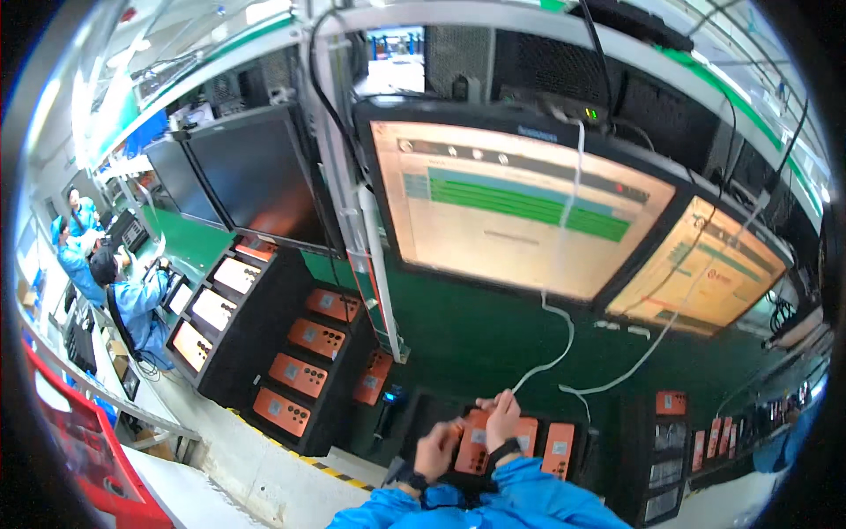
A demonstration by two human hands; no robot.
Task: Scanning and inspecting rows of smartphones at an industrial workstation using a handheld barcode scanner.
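Note:
Both blue-sleeved forearms come in from below, with dark bands at the wrists. My right hand (504, 420) is closed in a pinch on the end of a white cable (557, 354), which hangs down in front of the monitor. My left hand (435, 452) has curled fingers at the upper left edge of an orange phone (473, 443); its exact grip is partly hidden. The phone lies back up between my hands, its dark camera lenses toward me. To its right in the black tray (577, 458) rest another orange phone (527, 434) and a further one (556, 448).
Black racks of orange phones (298, 374) stand to the left, beside a handheld scanner (385, 413). Ahead is a lit monitor (507, 234), with a second screen (705, 269) at its right. Another black rack (667, 450) stands right. Co-workers (137, 304) sit far left.

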